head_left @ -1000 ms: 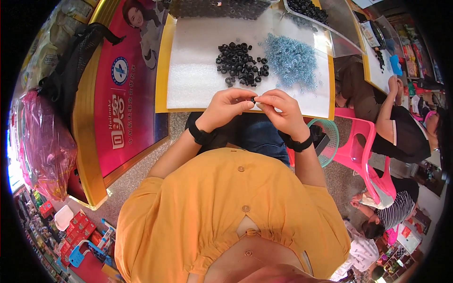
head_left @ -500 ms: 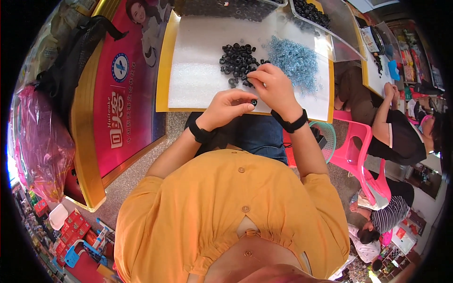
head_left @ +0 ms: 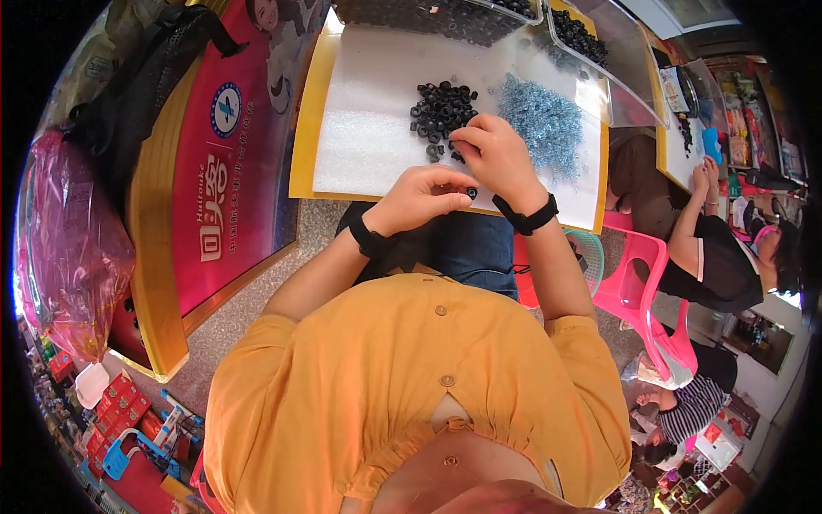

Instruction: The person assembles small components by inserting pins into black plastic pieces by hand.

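Observation:
My left hand (head_left: pixel 421 202) is closed over the near edge of the white foam-topped board (head_left: pixel 360 171). Between its thumb and fingertips sits a small black ring-shaped piece (head_left: pixel 472 194). My right hand (head_left: pixel 505 158) reaches in above it with thumb and fingers pinched at the near side of a pile of black ring pieces (head_left: pixel 445 104). What the pinch holds, if anything, is hidden by the fingers. Right of that pile, beyond my right hand, spreads a heap of small clear-blue pieces (head_left: pixel 541 120).
Clear plastic bins (head_left: pixel 599 64) of black pieces line the board's far side. On the left stands a pink printed panel with a wooden edge (head_left: pixel 158 214), beside a purple plastic bag (head_left: pixel 77 248). A pink chair (head_left: pixel 638 274) and a seated person (head_left: pixel 728 257) are at right.
The view has shifted slightly, so the board sits a little differently in it. My left hand still grips the ring piece, and my right fingertips stay at the pile's near side.

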Available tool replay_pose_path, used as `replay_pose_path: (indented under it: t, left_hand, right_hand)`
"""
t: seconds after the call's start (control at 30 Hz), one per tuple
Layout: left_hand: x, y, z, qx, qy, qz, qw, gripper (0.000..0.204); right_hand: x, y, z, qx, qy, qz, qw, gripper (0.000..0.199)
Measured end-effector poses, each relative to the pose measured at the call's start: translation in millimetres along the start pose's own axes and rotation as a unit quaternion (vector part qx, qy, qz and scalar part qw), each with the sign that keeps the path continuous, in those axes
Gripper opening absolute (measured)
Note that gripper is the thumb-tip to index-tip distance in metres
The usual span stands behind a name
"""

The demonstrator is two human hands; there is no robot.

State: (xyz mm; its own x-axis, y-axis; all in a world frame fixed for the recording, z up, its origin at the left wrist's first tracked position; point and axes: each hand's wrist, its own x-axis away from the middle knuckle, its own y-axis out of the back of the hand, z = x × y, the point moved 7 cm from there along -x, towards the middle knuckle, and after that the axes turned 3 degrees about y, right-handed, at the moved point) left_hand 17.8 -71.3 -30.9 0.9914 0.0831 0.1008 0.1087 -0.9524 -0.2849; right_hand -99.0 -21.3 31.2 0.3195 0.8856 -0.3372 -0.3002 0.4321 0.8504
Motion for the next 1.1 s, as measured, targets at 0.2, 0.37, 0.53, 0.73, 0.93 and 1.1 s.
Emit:
replay_pose_path:
  t: [0.2,0.37,0.53,0.73,0.93,1.1]
  left_hand:
    - [1,1,2,0.025,0.01,0.004,1.0,0.024]
    - [0,0,2,0.023,0.005,0.004,1.0,0.024]
    - [2,-1,2,0.016,-0.009,0.005,1.0,0.024]
    - [5,-2,-1,0.022,0.007,-0.002,1.0,0.023]
    - [10,-6,-6,-0.041,-0.033,-0.01,0.999,0.026]
    - [30,-11,-16,-0.079,-0.051,0.0,0.996,0.026]
  right_hand:
    - [-7,-2,4,0.023,0.033,0.023,0.999,0.011]
    - [-6,-2,8,0.021,0.034,0.024,0.999,0.01]
    - [1,6,9,-0.004,0.038,-0.004,0.999,0.012]
    - [21,8,-7,-0.097,-0.114,-0.02,0.989,0.009]
    - [3,-4,-4,0.018,-0.031,-0.025,0.999,0.011]
    - [0,-5,14,0.081,0.04,0.02,0.996,0.012]
